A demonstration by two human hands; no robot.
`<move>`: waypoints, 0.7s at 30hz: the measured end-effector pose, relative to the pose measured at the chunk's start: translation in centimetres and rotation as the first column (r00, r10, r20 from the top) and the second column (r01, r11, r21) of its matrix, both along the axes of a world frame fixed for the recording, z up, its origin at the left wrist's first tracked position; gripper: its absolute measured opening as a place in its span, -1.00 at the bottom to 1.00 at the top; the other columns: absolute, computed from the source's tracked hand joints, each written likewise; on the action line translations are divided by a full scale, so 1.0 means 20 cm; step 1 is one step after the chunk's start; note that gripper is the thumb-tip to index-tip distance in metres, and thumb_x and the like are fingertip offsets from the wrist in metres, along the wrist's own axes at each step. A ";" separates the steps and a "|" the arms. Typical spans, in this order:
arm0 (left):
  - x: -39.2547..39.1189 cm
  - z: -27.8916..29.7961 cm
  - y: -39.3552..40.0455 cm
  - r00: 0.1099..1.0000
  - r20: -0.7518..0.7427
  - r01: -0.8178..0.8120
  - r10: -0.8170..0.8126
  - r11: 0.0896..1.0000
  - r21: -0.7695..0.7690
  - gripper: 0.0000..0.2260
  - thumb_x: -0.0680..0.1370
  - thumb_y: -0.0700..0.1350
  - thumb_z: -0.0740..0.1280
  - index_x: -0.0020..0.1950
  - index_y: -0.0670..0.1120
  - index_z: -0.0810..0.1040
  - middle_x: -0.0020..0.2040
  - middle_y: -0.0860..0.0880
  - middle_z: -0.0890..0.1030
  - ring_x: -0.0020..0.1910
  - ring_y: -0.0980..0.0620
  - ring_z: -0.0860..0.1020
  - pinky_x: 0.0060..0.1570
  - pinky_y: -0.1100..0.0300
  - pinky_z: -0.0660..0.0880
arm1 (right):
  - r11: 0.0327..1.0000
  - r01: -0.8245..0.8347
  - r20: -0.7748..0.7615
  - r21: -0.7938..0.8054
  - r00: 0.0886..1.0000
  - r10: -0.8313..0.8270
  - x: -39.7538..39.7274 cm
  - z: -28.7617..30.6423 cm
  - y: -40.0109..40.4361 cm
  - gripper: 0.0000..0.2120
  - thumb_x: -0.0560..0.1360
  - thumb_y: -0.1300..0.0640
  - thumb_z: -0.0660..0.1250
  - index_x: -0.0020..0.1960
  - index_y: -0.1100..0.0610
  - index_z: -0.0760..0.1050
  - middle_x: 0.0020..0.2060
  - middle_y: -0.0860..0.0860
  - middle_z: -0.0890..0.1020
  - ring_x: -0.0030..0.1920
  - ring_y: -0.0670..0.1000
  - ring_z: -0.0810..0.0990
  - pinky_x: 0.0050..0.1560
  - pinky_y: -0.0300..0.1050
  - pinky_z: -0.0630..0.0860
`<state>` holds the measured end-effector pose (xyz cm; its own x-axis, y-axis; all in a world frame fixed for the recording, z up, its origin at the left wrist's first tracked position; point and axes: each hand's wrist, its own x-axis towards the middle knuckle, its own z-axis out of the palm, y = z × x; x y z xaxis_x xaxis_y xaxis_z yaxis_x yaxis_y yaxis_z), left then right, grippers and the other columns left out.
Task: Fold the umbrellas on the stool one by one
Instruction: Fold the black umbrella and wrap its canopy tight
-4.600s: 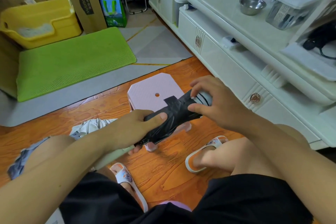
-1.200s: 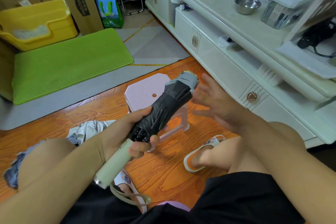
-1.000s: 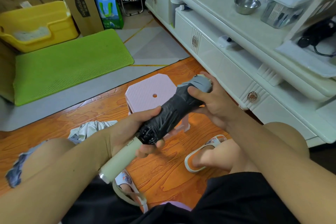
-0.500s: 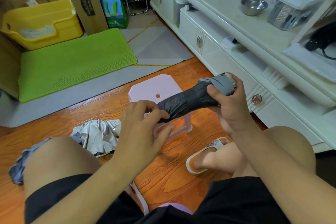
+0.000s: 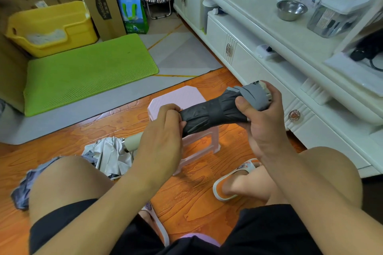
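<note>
A rolled dark grey umbrella (image 5: 215,114) lies across my two hands above the pink stool (image 5: 176,97). My right hand (image 5: 261,118) grips its upper end, thumb on the lighter grey cap fabric. My left hand (image 5: 163,128) is curled round the lower end of the canopy, just above the pale green handle (image 5: 132,142), which pokes out to the left. A second umbrella (image 5: 107,155), silver-grey and crumpled, lies unfolded on the floor by my left knee.
A white low cabinet (image 5: 259,64) runs along the right, close to the umbrella's tip, with a steel bowl (image 5: 291,9) on top. A green mat (image 5: 87,72), yellow bin (image 5: 51,27) and cardboard boxes (image 5: 99,0) sit at the far left. My slippered feet flank the stool.
Since a second ago the umbrella has swung to a flatter, more level angle. My left hand has shifted from under the handle joint to over the canopy's lower end. My right hand keeps the tip.
</note>
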<state>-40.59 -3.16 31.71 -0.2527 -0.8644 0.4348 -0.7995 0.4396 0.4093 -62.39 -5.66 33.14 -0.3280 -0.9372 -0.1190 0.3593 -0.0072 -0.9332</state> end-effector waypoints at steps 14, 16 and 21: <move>0.22 0.08 -0.10 0.992 0.122 -0.030 -0.029 0.887 0.460 -0.27 0.34 0.67 0.02 0.37 0.34 0.39 0.01 0.16 0.67 -0.01 0.03 0.63 0.03 0.00 0.58 | 0.983 -0.176 -0.870 0.060 0.473 0.138 -0.12 0.05 0.03 -0.38 0.46 0.03 0.53 0.45 -0.18 0.39 0.43 -0.09 0.27 0.40 -0.07 0.28 0.28 -0.14 0.44; 0.22 0.08 -0.09 0.989 0.144 -0.035 -0.036 0.885 0.464 -0.24 0.31 0.68 0.01 0.40 0.36 0.34 -0.01 0.14 0.68 -0.01 0.00 0.63 0.02 0.01 0.58 | 0.937 -0.347 -0.948 0.045 0.281 0.150 -0.15 0.09 0.00 -0.59 0.47 0.05 0.51 0.29 -0.15 0.58 0.39 -0.10 0.37 0.39 -0.12 0.24 0.34 -0.13 0.32; 0.19 0.10 -0.05 0.973 0.227 -0.039 -0.047 0.931 0.362 -0.20 0.34 0.66 0.02 0.49 0.32 0.27 0.07 0.13 0.69 0.07 -0.03 0.63 -0.02 0.03 0.58 | 0.876 -0.475 -0.972 0.084 0.156 0.178 -0.18 0.16 -0.06 -0.87 0.44 0.12 0.54 -0.08 -0.06 0.65 0.11 -0.12 0.57 0.20 -0.08 0.42 0.17 -0.27 0.33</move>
